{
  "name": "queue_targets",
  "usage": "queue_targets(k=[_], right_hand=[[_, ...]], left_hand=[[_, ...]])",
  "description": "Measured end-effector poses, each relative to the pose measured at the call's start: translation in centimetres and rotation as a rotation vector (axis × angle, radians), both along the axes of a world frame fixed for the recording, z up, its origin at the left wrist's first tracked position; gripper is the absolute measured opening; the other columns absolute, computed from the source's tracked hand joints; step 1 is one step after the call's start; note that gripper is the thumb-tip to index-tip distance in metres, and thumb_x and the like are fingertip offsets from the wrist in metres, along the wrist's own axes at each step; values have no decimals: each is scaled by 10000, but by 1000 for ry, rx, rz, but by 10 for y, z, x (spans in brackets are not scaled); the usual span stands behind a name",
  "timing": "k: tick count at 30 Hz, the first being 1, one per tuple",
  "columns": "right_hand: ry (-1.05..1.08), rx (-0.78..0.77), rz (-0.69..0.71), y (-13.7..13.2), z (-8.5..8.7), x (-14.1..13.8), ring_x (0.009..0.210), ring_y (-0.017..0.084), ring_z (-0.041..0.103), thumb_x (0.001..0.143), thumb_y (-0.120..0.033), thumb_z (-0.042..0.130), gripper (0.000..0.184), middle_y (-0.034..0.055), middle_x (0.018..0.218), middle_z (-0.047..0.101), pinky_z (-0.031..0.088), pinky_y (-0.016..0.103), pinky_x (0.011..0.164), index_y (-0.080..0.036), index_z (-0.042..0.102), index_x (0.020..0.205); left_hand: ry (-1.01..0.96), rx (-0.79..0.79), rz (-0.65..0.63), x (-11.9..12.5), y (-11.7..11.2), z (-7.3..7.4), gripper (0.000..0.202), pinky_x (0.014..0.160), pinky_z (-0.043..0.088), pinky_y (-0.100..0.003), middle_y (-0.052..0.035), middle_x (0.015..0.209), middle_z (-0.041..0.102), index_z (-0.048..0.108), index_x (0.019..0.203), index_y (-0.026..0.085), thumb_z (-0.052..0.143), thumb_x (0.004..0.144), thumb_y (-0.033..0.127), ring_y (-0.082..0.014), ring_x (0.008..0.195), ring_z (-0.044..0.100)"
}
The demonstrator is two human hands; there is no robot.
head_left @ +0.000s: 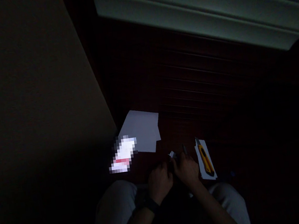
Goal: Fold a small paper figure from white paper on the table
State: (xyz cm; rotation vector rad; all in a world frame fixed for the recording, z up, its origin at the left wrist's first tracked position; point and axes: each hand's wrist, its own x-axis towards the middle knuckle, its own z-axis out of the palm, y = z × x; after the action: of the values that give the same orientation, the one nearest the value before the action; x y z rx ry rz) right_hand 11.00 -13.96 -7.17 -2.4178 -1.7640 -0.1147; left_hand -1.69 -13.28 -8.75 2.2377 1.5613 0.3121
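In dim light my left hand [160,183] is closed just above my lap, with a dark band on its wrist; whatever its fingers hold is hidden. Close beside it, my right hand [188,169] is curled shut. A dark thin stick-like object [184,149] pokes up from behind that hand, its kind unclear. At the right hand's fingertips shows a small crumpled bit of white paper [172,155]. Just right of this hand, a yellow and black utility knife [206,160] lies on a narrow stack of white paper [208,148], blade end pointing away from me.
White paper sheets [143,129] lie ahead on the left, on a dark reddish surface. A bright, pixelated phone-like screen [124,154] overlaps their near edge. A pale panel [32,79] rises at left. Light horizontal slats [194,10] cross the top right.
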Motion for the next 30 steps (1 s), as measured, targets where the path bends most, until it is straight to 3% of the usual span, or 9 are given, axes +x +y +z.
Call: queue_targets(k=[6, 12, 16, 24, 30], right_hand=[[10, -21, -3, 8, -4, -13, 759, 232, 611, 857, -528, 327, 433, 120, 844, 628, 396, 284, 599, -157, 550, 858], [150, -53, -144, 2, -10, -8, 649, 217, 638, 880, -515, 260, 517, 122, 718, 670, 396, 268, 568, -141, 616, 872], [242, -131, -125, 4, -13, -7, 660, 230, 649, 874, -515, 275, 564, 147, 691, 683, 393, 261, 543, -153, 674, 707], [245, -185, -109, 5, -11, -13, 694, 240, 660, 866, -490, 325, 507, 138, 714, 692, 428, 278, 562, -170, 697, 737], [219, -194, -78, 0, -15, -13, 663, 215, 658, 872, -476, 321, 513, 135, 694, 688, 414, 252, 540, -159, 688, 703]], left_hand=[[-11, 5, -17, -3, 1, 2, 230, 717, 384, -303, -84, 915, 593, 518, 989, 180, 457, 771, 219, -208, 832, 566], [32, -57, -14, -5, 1, 5, 230, 721, 403, -315, -96, 882, 618, 554, 960, 166, 454, 768, 244, -223, 822, 588], [91, -126, -46, -10, 0, 6, 240, 691, 417, -344, -107, 835, 645, 608, 886, 171, 458, 759, 309, -252, 783, 609], [144, -162, -44, -9, -2, 16, 290, 718, 425, -353, -132, 851, 659, 652, 847, 152, 462, 740, 342, -265, 821, 616], [127, -132, -55, -9, -1, 10, 301, 693, 423, -358, -126, 837, 659, 652, 846, 158, 446, 742, 351, -265, 793, 616]])
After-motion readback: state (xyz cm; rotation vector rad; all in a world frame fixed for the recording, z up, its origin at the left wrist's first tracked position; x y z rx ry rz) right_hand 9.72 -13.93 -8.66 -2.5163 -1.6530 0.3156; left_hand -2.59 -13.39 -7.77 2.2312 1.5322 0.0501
